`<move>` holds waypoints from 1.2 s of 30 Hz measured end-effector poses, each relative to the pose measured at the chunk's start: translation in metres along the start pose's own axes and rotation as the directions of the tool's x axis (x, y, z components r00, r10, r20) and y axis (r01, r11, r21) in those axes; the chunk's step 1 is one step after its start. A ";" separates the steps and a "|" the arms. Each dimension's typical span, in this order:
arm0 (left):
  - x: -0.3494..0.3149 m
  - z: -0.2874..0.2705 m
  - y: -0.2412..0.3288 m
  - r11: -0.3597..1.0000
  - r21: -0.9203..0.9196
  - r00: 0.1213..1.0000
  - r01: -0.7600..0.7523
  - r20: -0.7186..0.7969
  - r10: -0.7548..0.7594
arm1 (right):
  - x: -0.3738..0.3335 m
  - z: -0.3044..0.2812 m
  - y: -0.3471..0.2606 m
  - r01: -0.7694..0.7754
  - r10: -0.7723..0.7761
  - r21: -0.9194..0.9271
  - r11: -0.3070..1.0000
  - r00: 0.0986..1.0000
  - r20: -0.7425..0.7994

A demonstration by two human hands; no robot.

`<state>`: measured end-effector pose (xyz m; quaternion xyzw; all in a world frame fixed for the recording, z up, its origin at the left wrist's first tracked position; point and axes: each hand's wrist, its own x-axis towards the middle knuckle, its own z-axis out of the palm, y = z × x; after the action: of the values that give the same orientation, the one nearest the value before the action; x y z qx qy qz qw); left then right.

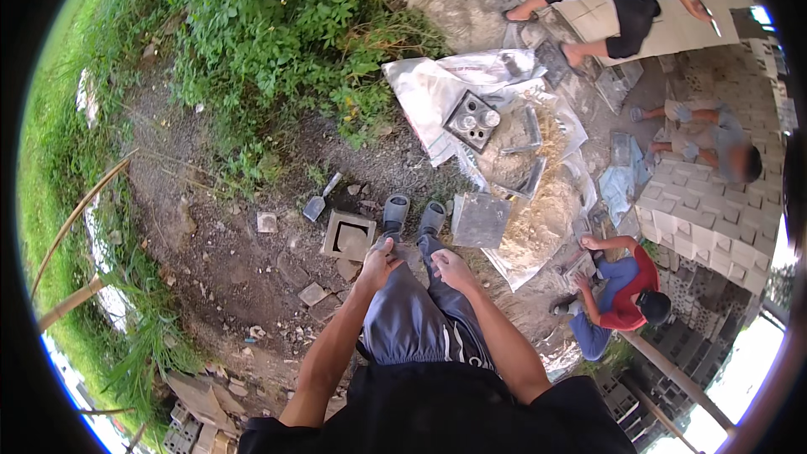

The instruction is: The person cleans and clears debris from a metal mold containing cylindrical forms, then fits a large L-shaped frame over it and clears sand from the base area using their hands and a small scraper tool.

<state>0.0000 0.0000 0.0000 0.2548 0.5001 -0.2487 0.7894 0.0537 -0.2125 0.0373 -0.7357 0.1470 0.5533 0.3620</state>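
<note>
My left hand (381,264) is above my left knee, its fingers curled in and its thumb against them. Whatever it may grip is too small or hidden to make out. Beside it, over the other knee, my right hand (455,270) has loosely bent fingers with gaps between them and nothing visible in them. A greyish patch shows between the hands; I cannot tell what it is. Just past my left hand lies a square hollow concrete block (360,226), with a small flat shovel (321,198) beyond it. Right of my sandals (431,217) is a flat grey square slab (482,220).
A white sack sheet (420,105) carries sandy powder (551,214), a dark mould with round holes (472,121) and an angled metal piece (531,179). A person in red (635,286) crouches at right; others are farther off. Stacked blocks (714,214) stand beyond; bushes (261,34) grow ahead.
</note>
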 end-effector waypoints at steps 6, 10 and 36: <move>0.004 0.004 0.034 0.982 -0.132 0.986 -0.137 -0.112 0.123 | 0.028 0.015 -0.055 0.116 -0.172 0.326 0.938 0.974 0.148; 0.003 -0.001 0.046 0.989 -0.025 0.982 -0.144 -0.130 0.139 | 0.032 0.014 -0.077 0.168 -0.229 0.327 0.930 0.960 0.158; 0.322 0.247 0.155 0.499 0.784 0.928 -0.368 0.343 0.144 | 0.283 -0.167 -0.058 0.383 -0.165 0.684 0.620 0.917 -0.364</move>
<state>0.3851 -0.0896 -0.1801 0.6411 0.1801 -0.3641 0.6511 0.3046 -0.2362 -0.1812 -0.6041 0.2914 0.2784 0.6876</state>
